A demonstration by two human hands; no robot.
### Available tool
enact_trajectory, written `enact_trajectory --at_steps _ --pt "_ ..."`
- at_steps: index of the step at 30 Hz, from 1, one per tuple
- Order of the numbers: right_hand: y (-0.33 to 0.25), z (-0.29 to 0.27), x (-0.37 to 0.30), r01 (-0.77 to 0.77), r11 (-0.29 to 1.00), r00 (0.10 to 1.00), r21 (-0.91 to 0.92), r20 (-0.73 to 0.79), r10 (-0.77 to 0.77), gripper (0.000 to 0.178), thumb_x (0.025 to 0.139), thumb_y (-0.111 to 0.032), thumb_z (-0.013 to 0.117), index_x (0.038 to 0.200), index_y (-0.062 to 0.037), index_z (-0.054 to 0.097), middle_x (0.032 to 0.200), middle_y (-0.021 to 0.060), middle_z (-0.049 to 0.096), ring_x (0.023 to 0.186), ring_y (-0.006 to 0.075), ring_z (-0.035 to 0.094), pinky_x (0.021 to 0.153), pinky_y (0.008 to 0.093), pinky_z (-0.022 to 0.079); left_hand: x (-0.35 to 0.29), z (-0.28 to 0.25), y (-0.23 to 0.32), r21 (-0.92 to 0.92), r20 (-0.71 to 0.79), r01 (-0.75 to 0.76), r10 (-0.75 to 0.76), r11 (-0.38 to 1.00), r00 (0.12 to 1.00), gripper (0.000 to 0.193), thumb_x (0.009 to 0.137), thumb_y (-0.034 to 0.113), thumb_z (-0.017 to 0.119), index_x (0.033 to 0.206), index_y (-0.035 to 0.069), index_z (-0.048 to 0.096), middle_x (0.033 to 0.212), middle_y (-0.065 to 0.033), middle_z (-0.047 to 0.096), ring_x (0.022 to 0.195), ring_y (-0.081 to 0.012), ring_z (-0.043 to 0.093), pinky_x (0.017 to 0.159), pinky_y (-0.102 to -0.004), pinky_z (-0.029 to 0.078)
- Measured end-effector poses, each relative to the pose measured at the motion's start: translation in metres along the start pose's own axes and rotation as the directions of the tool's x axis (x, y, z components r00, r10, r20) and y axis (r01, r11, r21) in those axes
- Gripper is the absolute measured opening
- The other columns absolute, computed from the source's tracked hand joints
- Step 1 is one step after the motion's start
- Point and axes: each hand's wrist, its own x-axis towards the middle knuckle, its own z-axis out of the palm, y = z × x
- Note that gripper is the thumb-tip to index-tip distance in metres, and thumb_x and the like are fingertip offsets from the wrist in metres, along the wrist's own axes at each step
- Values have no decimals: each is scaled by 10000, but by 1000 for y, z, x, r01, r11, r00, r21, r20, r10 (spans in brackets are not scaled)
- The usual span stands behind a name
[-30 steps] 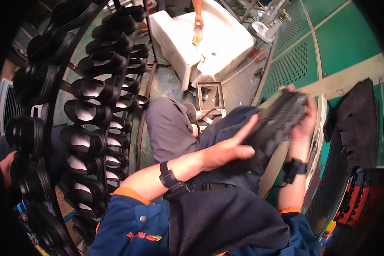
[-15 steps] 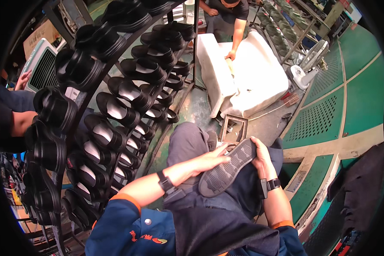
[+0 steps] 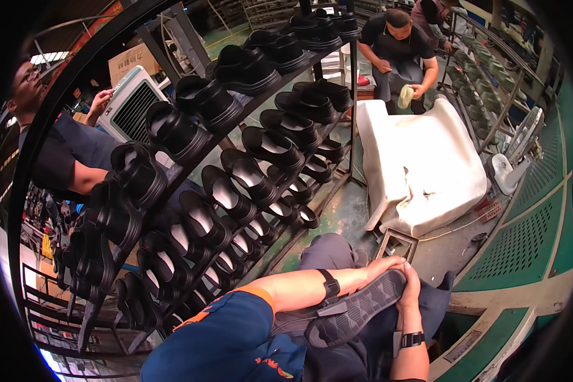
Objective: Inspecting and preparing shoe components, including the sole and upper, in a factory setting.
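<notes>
A black shoe [image 3: 361, 310] lies slantwise over my lap, its dark grey treaded sole turned up. My right hand [image 3: 411, 288] wraps the far end of it from the right side. My left hand [image 3: 383, 268] reaches across to that same end, its fingers closed at the shoe's edge beside the right hand. The fingertips and the shoe's upper are mostly hidden. My left forearm and its wrist strap lie along the left edge of the sole.
At left stands a metal rack [image 3: 264, 102] with several rows of black shoes. Ahead is a white tub [image 3: 449, 191]; behind it a seated co-worker holds a pale yellowish object [image 3: 405, 96]. Green perforated panels [image 3: 500, 254] run along the right. Another person stands beyond the rack near an air cooler [image 3: 131, 108].
My left hand has moved from flat on the sole to the shoe's far end, beside my right hand. The view has swung up and left. The co-worker's hand has lifted out of the tub.
</notes>
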Motion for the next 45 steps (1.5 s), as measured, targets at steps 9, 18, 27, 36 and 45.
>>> enact_trajectory --at_steps 9,18,27,36,45 --pt "-10 34 -29 42 991 998 -126 43 -37 327 982 -244 549 996 45 700 961 58 697 898 130 622 843 254 456 -26 -10 -22 134 -44 -187 194 973 980 274 1013 246 486 1115 57 657 1110 -13 656 996 -105 601 867 -251 470" --pt "-26 58 -45 213 943 974 -257 129 -185 251 920 -161 589 949 70 684 1058 116 692 1005 206 628 937 299 435 -48 -12 -15 281 267 -471 403 836 875 351 1032 218 411 1185 -21 619 1180 -79 647 1090 -161 590 980 -291 434" --pt "-28 32 -24 143 990 988 -21 57 -141 488 1000 -334 459 947 87 698 919 163 722 815 223 688 803 299 529 -41 -16 -5 188 63 -210 202 959 977 428 1027 325 404 1299 52 590 1260 -45 630 1169 -130 569 1009 -282 420" --pt "-21 19 22 -51 931 989 362 -112 98 724 914 -605 417 1034 58 683 1019 224 698 888 310 676 808 385 560 -142 2 -35 -84 96 82 -74 993 993 515 1049 389 361 1414 40 464 1333 -174 575 1179 -316 599 1032 -413 484" --pt "-21 18 13 192 927 959 321 -261 -108 526 913 -476 487 994 6 682 936 200 710 796 280 678 757 365 564 -136 -9 -76 -232 120 -36 66 972 991 480 1063 431 344 1342 101 552 1272 -33 635 1110 -130 621 961 -283 500"
